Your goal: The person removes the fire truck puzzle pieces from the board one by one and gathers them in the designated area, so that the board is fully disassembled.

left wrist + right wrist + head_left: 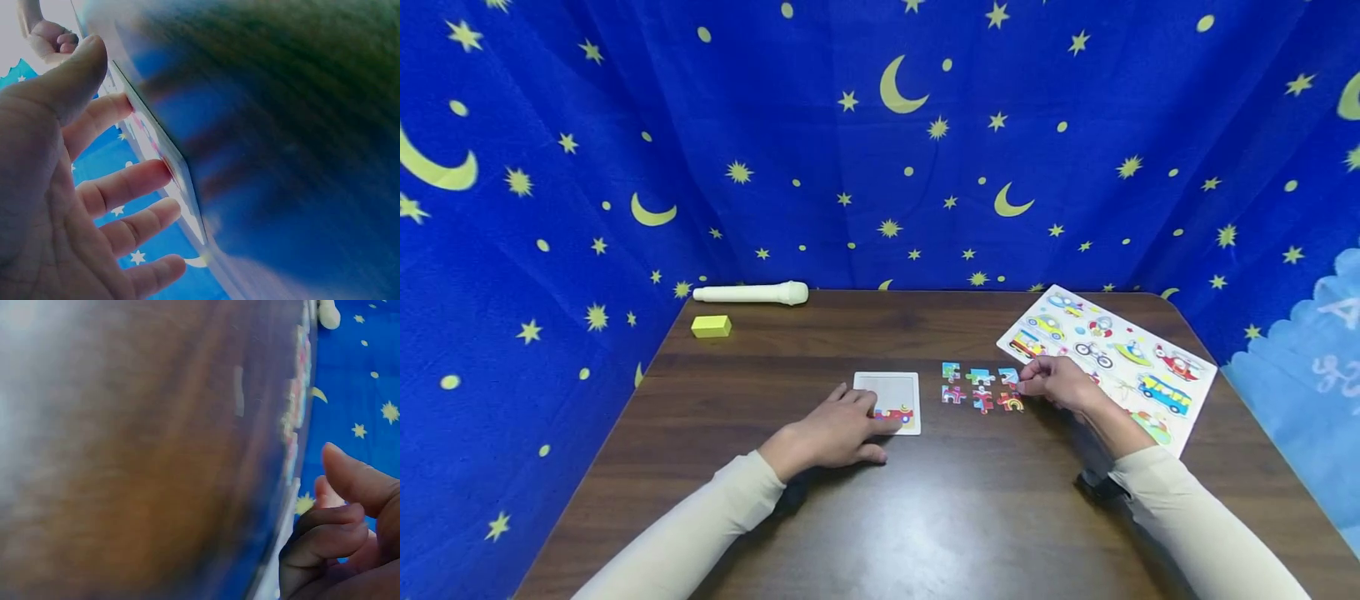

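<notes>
A small square puzzle tray lies on the table, with red vehicle pieces along its lower edge. My left hand rests on the tray's left side with fingers extended; in the left wrist view the fingertips meet its surface. To the right, several loose jigsaw pieces lie in two rows. My right hand is at the upper right piece, fingertips right at its edge. In the right wrist view the thumb stands apart from the bent fingers, and nothing shows between them.
A large board with vehicle pictures lies at the back right, partly under my right forearm in the head view. At the back left are a white microphone-shaped object and a yellow block. A blue star-and-moon curtain hangs behind the table.
</notes>
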{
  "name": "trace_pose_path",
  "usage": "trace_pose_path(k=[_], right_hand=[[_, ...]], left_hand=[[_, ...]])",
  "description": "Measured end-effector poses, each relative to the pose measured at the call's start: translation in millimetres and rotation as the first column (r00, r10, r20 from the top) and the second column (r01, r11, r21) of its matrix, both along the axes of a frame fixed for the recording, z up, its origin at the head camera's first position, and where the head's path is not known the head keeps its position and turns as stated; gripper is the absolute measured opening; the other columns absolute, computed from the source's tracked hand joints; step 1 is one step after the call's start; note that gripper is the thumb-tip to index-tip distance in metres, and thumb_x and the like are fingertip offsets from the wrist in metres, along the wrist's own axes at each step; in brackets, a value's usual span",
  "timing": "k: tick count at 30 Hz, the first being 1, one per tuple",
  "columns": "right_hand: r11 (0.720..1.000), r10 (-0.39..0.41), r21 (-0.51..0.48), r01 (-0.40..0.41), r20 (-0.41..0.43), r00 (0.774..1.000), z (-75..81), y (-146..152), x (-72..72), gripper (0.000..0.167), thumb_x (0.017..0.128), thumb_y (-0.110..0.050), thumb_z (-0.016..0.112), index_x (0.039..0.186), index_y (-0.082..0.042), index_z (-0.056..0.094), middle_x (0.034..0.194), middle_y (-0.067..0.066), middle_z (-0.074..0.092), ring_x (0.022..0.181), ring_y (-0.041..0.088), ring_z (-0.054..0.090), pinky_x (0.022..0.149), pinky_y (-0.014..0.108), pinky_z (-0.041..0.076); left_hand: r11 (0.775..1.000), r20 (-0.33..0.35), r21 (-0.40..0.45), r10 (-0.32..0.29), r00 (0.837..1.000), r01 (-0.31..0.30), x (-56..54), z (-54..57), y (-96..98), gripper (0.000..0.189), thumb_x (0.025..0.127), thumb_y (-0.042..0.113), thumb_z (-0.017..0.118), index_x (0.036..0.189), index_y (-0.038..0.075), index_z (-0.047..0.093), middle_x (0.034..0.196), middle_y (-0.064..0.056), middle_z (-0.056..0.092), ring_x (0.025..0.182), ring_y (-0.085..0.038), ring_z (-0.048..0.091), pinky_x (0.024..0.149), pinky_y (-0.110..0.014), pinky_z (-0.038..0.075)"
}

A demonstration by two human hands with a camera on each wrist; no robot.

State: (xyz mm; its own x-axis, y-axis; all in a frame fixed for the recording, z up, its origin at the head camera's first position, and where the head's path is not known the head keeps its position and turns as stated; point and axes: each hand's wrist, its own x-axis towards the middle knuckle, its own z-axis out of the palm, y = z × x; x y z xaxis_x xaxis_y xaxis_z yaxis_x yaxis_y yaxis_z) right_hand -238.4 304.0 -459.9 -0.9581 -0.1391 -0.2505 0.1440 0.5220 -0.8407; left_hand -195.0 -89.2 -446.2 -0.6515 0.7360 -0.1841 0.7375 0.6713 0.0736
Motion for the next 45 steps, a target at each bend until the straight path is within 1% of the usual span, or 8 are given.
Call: trace_pose_path(k=[4, 10, 16, 27, 30, 33, 37, 45], right_hand=[[1.000, -0.003, -0.019, 0.003, -0.036, 0.999, 6.6, -14.2, -4.0, 0.028, 0.091, -0.011, 0.074, 0.109, 0.006, 0.061, 0.073, -0.002, 0.057, 0.055, 0.011, 0.046, 0.045, 0.026, 0.037], [0.991, 0.117, -0.069, -0.118, -0.030, 0.993, 13.5, -68.8, -5.7, 0.033, 0.092, -0.011, 0.072, 0.117, 0.008, 0.062, 0.087, 0.003, 0.057, 0.066, 0.014, 0.053, 0.050, 0.027, 0.045], [0.960, 0.272, -0.069, -0.271, -0.003, 0.962, 9.2, -123.4, 2.9, 0.026, 0.089, -0.009, 0.075, 0.111, 0.004, 0.067, 0.080, 0.002, 0.055, 0.061, 0.014, 0.050, 0.047, 0.026, 0.040], [0.900, 0.422, 0.178, -0.397, -0.142, 0.895, 0.6, -162.1, 10.3, 0.019, 0.080, -0.009, 0.081, 0.095, -0.003, 0.070, 0.073, -0.004, 0.059, 0.065, 0.008, 0.051, 0.059, 0.024, 0.043], [0.880, 0.439, 0.279, -0.384, -0.169, 0.882, 0.5, -165.1, 10.9, 0.018, 0.078, -0.011, 0.082, 0.091, -0.007, 0.070, 0.074, -0.005, 0.061, 0.068, 0.007, 0.053, 0.064, 0.026, 0.045], [0.862, 0.445, 0.349, -0.367, -0.177, 0.878, 0.3, -167.4, 11.4, 0.017, 0.076, -0.012, 0.082, 0.088, -0.010, 0.070, 0.073, -0.005, 0.060, 0.068, 0.007, 0.052, 0.065, 0.027, 0.044], [0.846, 0.451, 0.397, -0.356, -0.175, 0.875, 1.6, -170.9, 11.7, 0.015, 0.077, -0.012, 0.082, 0.084, -0.012, 0.069, 0.073, -0.006, 0.060, 0.068, 0.009, 0.052, 0.066, 0.028, 0.044], [0.848, 0.435, 0.405, -0.342, -0.164, 0.885, 2.6, -173.4, 12.9, 0.015, 0.079, -0.010, 0.082, 0.081, -0.012, 0.068, 0.073, -0.005, 0.060, 0.068, 0.011, 0.053, 0.066, 0.028, 0.044]], left_hand=[[1.000, 0.001, -0.009, 0.000, 1.000, 0.000, -0.3, -0.2, -1.6, 0.057, 0.096, 0.059, 0.061, 0.150, 0.040, 0.051, 0.118, -0.009, 0.055, 0.127, -0.029, 0.052, 0.114, -0.065, 0.031], [1.000, 0.006, 0.016, -0.001, 1.000, 0.001, -6.5, 1.2, -4.2, 0.053, 0.096, 0.055, 0.064, 0.144, 0.032, 0.060, 0.112, -0.007, 0.057, 0.114, -0.025, 0.058, 0.113, -0.061, 0.036], [0.992, 0.009, 0.121, -0.023, 1.000, 0.022, -15.6, 3.7, -8.5, 0.036, 0.096, 0.042, 0.069, 0.121, 0.017, 0.076, 0.103, -0.001, 0.065, 0.093, -0.017, 0.062, 0.093, -0.044, 0.050], [0.974, -0.041, 0.213, -0.076, 0.996, 0.083, -17.4, 2.0, -19.7, 0.030, 0.096, 0.036, 0.071, 0.116, 0.015, 0.078, 0.105, 0.000, 0.070, 0.096, -0.016, 0.063, 0.088, -0.038, 0.053], [0.976, -0.062, 0.207, -0.051, 0.997, 0.063, -18.9, 1.3, -20.0, 0.028, 0.098, 0.036, 0.069, 0.117, 0.018, 0.078, 0.110, -0.001, 0.069, 0.101, -0.018, 0.063, 0.090, -0.040, 0.052], [0.985, -0.045, 0.174, -0.012, 0.999, 0.020, -21.4, 1.1, -20.0, 0.031, 0.100, 0.037, 0.065, 0.126, 0.022, 0.074, 0.128, -0.006, 0.067, 0.122, -0.027, 0.059, 0.104, -0.049, 0.047], [0.995, 0.018, 0.099, 0.014, 1.000, -0.016, -23.3, 2.3, -21.6, 0.041, 0.103, 0.045, 0.058, 0.142, 0.032, 0.063, 0.153, -0.006, 0.053, 0.149, -0.037, 0.036, 0.117, -0.065, 0.028], [0.999, 0.035, 0.037, -0.022, 0.999, 0.021, -18.7, 2.7, -25.4, 0.047, 0.101, 0.053, 0.057, 0.144, 0.034, 0.060, 0.156, -0.004, 0.048, 0.152, -0.040, 0.028, 0.115, -0.072, 0.023]])
